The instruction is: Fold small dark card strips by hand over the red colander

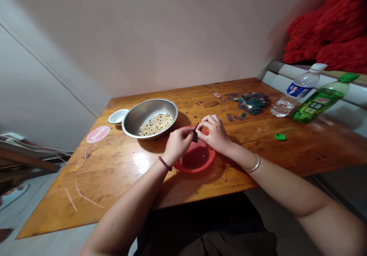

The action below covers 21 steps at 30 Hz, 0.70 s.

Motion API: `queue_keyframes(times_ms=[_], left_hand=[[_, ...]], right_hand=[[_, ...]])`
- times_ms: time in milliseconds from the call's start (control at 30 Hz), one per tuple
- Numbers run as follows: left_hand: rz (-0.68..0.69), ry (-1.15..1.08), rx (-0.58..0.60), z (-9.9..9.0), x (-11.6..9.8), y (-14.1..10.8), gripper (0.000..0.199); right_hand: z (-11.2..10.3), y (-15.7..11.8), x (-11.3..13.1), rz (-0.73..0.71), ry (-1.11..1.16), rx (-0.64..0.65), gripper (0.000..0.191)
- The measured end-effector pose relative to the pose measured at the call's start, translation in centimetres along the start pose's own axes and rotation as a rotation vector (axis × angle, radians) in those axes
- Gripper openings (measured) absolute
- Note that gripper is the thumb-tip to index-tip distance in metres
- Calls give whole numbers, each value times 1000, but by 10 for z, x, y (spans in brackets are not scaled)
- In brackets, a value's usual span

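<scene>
My left hand (180,144), with a dark red bead bracelet at the wrist, pinches a small dark flat piece (195,135). From the other side my right hand (214,133) closes its thumb and forefinger on the same piece. What the piece is made of I cannot make out. Both hands hover over a red plastic basket (192,170) with mesh sides, and a small pale speck lies inside it. Left of the basket stands a steel bowl (132,131) with many small pale balls (157,124), like beans or beads, and some black ones among them.
Beyond my right hand lies a pile of dark green and brown pieces (254,103) with a box-cutter (216,94) nearby. A clear bottle (295,91), a green bottle (321,101) and a green cap (280,136) are right. Left are a white bowl (118,116), pink disc (98,134) and string (77,179).
</scene>
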State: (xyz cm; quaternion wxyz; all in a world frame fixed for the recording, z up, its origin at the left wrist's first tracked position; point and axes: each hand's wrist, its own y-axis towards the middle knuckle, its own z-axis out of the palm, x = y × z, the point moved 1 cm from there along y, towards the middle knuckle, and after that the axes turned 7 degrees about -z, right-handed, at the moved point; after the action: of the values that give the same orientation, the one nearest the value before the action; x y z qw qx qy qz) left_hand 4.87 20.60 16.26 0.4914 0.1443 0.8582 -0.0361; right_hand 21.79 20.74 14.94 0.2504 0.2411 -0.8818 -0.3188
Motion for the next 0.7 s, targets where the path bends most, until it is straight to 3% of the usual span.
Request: queue_keyframes(times_ms=[133, 267, 433, 700], left_hand=[[-11, 5, -12, 0, 1, 1, 31], [-11, 4, -25, -1, -1, 1, 28], [-3, 11, -10, -1, -2, 0, 30], [-6, 26, -25, -2, -1, 0, 30]], right_hand=[[-2, 0, 1, -48, -44, 2, 7], [-4, 1, -1, -6, -58, -35, 9], [-2, 0, 1, -50, -19, 16, 4], [2, 0, -2, 2, -3, -4, 5]])
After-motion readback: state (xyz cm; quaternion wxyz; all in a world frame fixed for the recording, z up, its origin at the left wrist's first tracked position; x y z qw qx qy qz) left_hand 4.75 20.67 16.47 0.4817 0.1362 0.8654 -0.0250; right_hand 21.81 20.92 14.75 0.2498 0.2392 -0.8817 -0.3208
